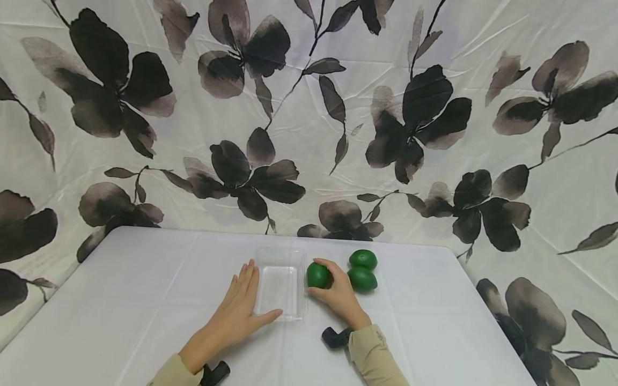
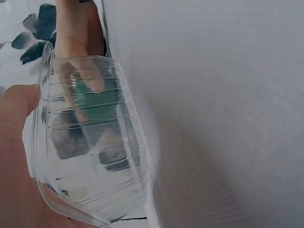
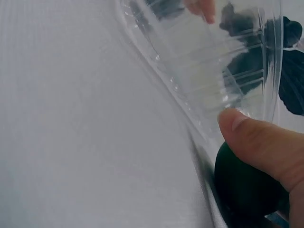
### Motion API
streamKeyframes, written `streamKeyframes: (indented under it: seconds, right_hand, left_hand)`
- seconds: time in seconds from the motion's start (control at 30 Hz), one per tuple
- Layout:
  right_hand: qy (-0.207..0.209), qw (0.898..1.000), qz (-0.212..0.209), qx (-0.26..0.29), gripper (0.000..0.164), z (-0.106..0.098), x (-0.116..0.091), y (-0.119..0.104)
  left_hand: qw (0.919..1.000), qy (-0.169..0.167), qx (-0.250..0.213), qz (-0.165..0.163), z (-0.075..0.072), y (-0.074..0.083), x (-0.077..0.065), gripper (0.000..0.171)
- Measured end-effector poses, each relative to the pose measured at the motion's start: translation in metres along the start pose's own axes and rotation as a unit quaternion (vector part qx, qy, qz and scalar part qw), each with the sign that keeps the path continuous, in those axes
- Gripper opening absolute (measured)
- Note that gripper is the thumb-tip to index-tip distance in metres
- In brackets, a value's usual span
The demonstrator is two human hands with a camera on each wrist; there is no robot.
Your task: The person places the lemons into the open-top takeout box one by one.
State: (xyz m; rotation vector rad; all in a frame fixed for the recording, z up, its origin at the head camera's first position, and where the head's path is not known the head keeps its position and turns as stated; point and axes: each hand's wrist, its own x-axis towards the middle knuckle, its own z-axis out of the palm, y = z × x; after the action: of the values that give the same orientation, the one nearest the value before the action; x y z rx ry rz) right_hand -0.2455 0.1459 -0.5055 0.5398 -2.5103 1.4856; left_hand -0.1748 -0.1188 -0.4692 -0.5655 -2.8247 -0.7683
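We've got the right hand wrapped around a green lime, just right of the clear plastic tray mid-table. Left hand lies flat with fingers straight against the tray's left side, thumb along its near edge. Two more limes sit touching each other, just right of the right hand, on the white table.
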Motion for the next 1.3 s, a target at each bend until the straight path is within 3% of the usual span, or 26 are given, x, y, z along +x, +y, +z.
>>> streamKeyframes:
  seconds: [0.2, 0.3, 0.57, 0.93, 1.3]
  right_hand:
    - [0.021, 0.999, 0.046, 0.017, 0.068, 0.0, 0.001, -0.005]
    - [0.038, 0.995, 0.079, 0.045, 0.067, -0.003, 0.003, -0.012]
    - [0.063, 0.987, 0.135, 0.059, 0.064, -0.016, 0.012, -0.03]
    - [0.071, 0.987, 0.116, 0.081, 0.068, -0.026, 0.04, -0.067]
    - [0.012, 0.994, 0.105, 0.032, 0.076, -0.007, 0.059, -0.096]
  left_hand:
    - [1.0, 0.004, 0.003, -0.001, 0.0, -0.001, -0.001, 0.112]
    - [1.0, 0.005, -0.002, 0.002, 0.0, 0.0, -0.001, 0.112]
    - [0.9999, 0.011, 0.002, 0.004, 0.002, 0.001, 0.0, 0.112]
    - [1.0, 0.005, 0.004, -0.006, -0.001, 0.001, 0.001, 0.113]
    - [0.9999, -0.003, 0.002, -0.01, -0.002, 0.001, 0.001, 0.116]
